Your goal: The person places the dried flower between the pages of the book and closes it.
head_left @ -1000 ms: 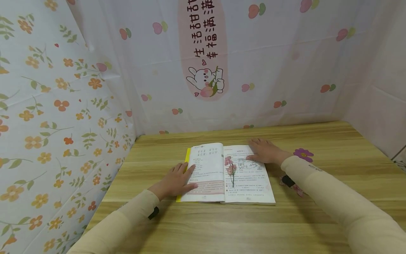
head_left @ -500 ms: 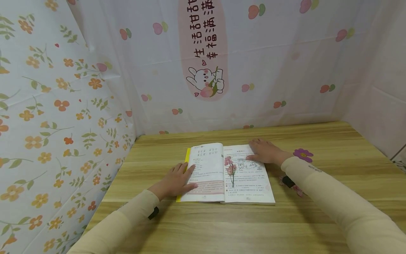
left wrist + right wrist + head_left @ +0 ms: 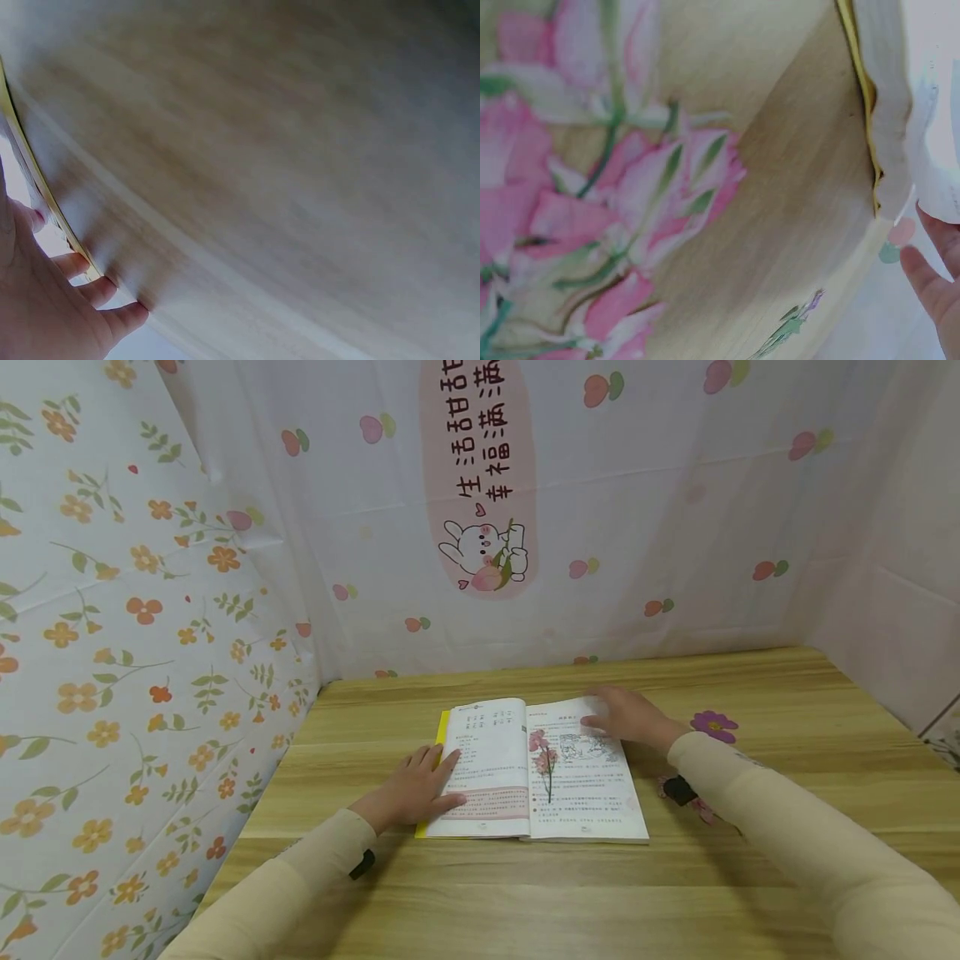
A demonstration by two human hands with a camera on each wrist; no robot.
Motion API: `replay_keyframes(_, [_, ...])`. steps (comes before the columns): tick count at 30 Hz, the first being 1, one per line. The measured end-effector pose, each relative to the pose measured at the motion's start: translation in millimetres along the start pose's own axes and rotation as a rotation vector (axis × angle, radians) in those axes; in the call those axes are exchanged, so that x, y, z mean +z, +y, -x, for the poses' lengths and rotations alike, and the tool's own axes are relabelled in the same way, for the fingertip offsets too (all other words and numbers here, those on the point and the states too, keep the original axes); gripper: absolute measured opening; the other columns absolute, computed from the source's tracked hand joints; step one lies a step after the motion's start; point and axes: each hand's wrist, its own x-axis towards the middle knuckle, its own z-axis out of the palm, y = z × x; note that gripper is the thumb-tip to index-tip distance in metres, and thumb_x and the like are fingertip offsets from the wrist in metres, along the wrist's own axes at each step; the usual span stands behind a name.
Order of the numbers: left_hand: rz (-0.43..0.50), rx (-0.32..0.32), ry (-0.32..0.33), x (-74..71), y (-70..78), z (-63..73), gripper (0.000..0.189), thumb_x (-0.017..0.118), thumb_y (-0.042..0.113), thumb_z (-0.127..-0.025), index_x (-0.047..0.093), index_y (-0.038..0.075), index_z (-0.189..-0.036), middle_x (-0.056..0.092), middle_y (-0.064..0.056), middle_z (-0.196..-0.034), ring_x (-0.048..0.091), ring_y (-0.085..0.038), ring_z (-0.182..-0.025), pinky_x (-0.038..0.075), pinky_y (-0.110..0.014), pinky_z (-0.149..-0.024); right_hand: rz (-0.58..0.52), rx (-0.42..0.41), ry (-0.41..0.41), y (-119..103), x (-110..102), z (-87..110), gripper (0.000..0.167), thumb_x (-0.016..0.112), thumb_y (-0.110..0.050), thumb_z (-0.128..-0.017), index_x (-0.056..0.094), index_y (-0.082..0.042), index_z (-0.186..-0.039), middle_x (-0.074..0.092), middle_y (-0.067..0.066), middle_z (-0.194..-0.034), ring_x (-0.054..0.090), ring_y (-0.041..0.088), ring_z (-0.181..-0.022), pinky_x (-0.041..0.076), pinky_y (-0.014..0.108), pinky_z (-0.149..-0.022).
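Note:
An open book with a yellow cover lies on the wooden table. A pink flower on a green stem rests on its right page, near the gutter. My left hand rests at the left page's outer edge, thumb on the paper, other fingers spread along the border. My right hand is at the top outer corner of the right page, fingers bent, pinching the page, which lifts slightly there. In the right wrist view, fingertips show by the curled paper, partly cut off by the frame.
Right of the book lie a purple flower and pink flowers partly under my right wrist. A small lavender-like sprig lies near the table edge. A printed cloth hangs behind the table, another at the left.
My right hand has gone from lying flat on the page corner to bent fingers there, and the page's top edge has risen slightly. My left hand has stayed put.

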Motion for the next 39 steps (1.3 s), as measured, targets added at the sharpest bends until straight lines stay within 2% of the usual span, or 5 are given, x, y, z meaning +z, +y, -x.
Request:
replay_keyframes(14, [0.003,-0.01,-0.001,-2.1,1.1,1.4,0.079,0.041,0.06,-0.097,0.023,0.009,-0.155,0.027,-0.023,-0.151,0.028,-0.041,-0.137,0.027,-0.057,-0.106,-0.444,0.152,-0.02,-13.5,-16.3,18.9,0.082,0.053,-0.042,-0.1,0.011,0.007,-0.151,0.028,0.038,-0.145,0.032,0.051,-0.132,0.032,0.06,-0.103])
replay_keyframes(27, [-0.005,0.004,0.007,-0.8,1.0,1.3,0.078,0.041,0.059,-0.098,0.024,0.008,-0.155,0.028,-0.023,-0.151,0.029,-0.042,-0.136,0.028,-0.056,-0.107,-0.905,0.197,0.038,-29.8,-19.5,39.2,0.07,0.043,-0.036,-0.105,0.012,0.007,-0.151,0.032,0.032,-0.145,0.042,0.042,-0.128,0.037,0.051,-0.103])
replay_keyframes(31, [-0.002,0.012,0.015,-0.1,0.3,0.9,0.079,0.041,0.059,-0.098,0.025,0.007,-0.154,0.028,-0.024,-0.15,0.029,-0.042,-0.136,0.029,-0.056,-0.106,-1.033,0.214,0.067,-41.3,-16.5,46.6,0.065,0.033,-0.041,-0.106,0.024,0.007,-0.149,0.052,0.022,-0.126,0.059,0.023,-0.104,0.05,0.035,-0.086])
replay_keyframes(35, [0.007,0.01,0.011,0.2,0.1,0.2,0.079,0.041,0.059,-0.098,0.025,0.007,-0.154,0.028,-0.024,-0.15,0.029,-0.042,-0.136,0.028,-0.056,-0.106,-1.175,0.223,0.055,-53.4,-9.0,52.8,0.067,0.025,-0.045,-0.105,0.026,0.006,-0.148,0.064,0.006,-0.098,0.061,0.01,-0.076,0.051,0.024,-0.065])
replay_keyframes(39, [0.001,0.001,-0.001,0.4,0.8,-0.3,0.079,0.041,0.06,-0.097,0.024,0.008,-0.155,0.028,-0.024,-0.151,0.029,-0.042,-0.136,0.028,-0.055,-0.107,-1.232,0.241,0.004,-65.5,1.0,59.5,0.063,0.02,-0.045,-0.106,0.031,0.004,-0.144,0.065,0.0,-0.089,0.063,0.009,-0.073,0.051,0.025,-0.062])
